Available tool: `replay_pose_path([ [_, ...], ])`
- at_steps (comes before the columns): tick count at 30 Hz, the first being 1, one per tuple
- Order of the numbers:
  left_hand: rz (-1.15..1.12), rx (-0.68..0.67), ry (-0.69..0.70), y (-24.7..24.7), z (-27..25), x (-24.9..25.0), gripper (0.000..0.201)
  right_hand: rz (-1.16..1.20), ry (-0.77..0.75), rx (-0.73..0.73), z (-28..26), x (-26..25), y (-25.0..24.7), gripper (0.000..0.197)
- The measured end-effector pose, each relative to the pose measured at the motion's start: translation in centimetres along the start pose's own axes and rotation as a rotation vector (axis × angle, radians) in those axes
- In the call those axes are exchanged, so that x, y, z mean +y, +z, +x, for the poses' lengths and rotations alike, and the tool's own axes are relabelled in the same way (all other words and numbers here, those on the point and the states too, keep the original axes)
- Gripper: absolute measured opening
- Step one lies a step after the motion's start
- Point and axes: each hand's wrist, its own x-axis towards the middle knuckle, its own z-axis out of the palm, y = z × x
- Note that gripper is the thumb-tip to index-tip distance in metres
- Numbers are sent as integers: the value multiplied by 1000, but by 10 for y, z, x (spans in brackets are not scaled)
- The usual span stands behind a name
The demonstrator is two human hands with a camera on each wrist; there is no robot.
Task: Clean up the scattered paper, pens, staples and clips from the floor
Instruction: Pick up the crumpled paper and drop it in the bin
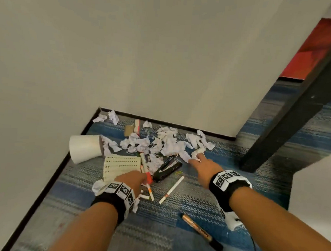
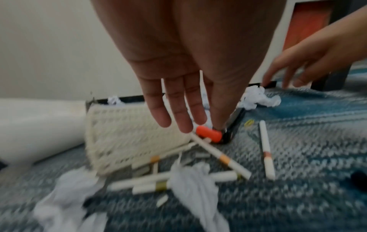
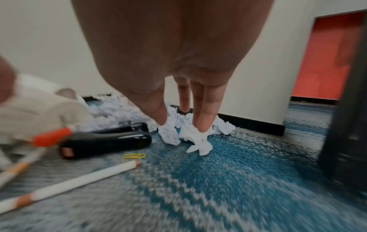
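Crumpled white paper [image 1: 165, 142] lies heaped on the blue carpet in the wall corner, mixed with pens and clips. My left hand [image 1: 139, 178] reaches down to an orange-capped marker [image 1: 149, 178]. In the left wrist view its thumb and hidden forefinger pinch the orange cap [image 2: 208, 135], the other fingers straight. My right hand [image 1: 199, 161] is at the heap's right end. Its thumb and fingers [image 3: 202, 124] pinch a crumpled paper ball [image 3: 195, 138], which also shows in the head view [image 1: 197, 152].
A white bin [image 1: 84, 149] lies tipped over at the left by a beige mesh holder [image 1: 120, 165]. A black stapler [image 1: 167, 170], yellow clip [image 3: 134, 155], white pencil [image 1: 171, 190] and copper marker [image 1: 201, 231] lie nearby. A black furniture leg [image 1: 287, 122] stands at the right.
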Motion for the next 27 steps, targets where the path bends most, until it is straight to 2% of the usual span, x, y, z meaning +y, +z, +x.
replay_pose_path([
  [3,8,-72,-11,21,1,-21,41,-56,35,-71,36,1,-2,83],
  [6,10,-111,-4,37,7,-34,50,-93,32,-86,55,4,6,81],
  [10,86,-162,-17,57,15,-34,62,-122,81,-87,54,7,15,77],
  [12,127,-136,-26,61,18,-31,55,-97,101,-81,48,9,16,65],
  [15,228,-97,4,57,19,-29,36,-117,55,17,35,10,17,45],
  [18,282,-94,25,39,14,-22,25,-52,15,91,14,11,16,43],
  [21,242,-24,38,16,2,-7,31,132,-23,128,-14,15,11,39],
  [24,183,107,170,-12,-13,19,38,265,-66,187,-52,24,-4,33],
  [27,192,211,369,-50,-21,58,33,371,-15,314,-100,38,-32,28],
])
